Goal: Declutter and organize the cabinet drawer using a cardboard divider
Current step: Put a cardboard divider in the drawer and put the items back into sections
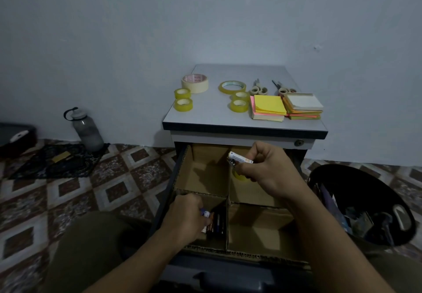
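The cabinet drawer (166, 201) is pulled open below me, lined with a cardboard divider (228, 192) that splits it into four compartments. My left hand (185, 215) is down in the near-left compartment, closed on a small white and blue item beside several dark pens or markers (218, 224). Above the far-right compartment my right hand (262, 167) grips a white glue stick (239, 159) held sideways. A yellow tape roll (238, 176) shows under that hand. The far-left and near-right compartments look bare.
On the cabinet top (205, 114) lie several tape rolls (183, 101), a wide masking tape roll (195, 83), two scissors (259, 88) and sticky-note stacks (269, 107). A black bin (365, 203) stands on the right; a water bottle (88, 130) is on the floor at left.
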Motion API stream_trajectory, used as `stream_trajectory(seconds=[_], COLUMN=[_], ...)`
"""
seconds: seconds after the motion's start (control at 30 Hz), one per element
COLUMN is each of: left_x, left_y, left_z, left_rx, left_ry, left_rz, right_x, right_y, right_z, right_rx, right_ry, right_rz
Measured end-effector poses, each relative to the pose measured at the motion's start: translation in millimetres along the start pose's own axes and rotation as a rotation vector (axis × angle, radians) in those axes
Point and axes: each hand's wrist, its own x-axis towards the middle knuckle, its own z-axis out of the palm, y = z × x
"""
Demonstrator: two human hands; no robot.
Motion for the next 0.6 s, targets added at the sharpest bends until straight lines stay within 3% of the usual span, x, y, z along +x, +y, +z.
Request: stream_trajectory(seconds=[0.3, 0.6], left_x=[-3, 2], left_y=[-11, -16], left_z=[-15, -16], left_rx=[0.101, 0.247], left_ry=[-0.129, -0.130], left_rz=[0.194, 0.325], right_x=[-1, 0], right_y=[2, 3], right_z=[-1, 0], right_rx=[-0.020, -0.008], right_ry=[0.007, -0.005], right_rz=[0.002, 0.005])
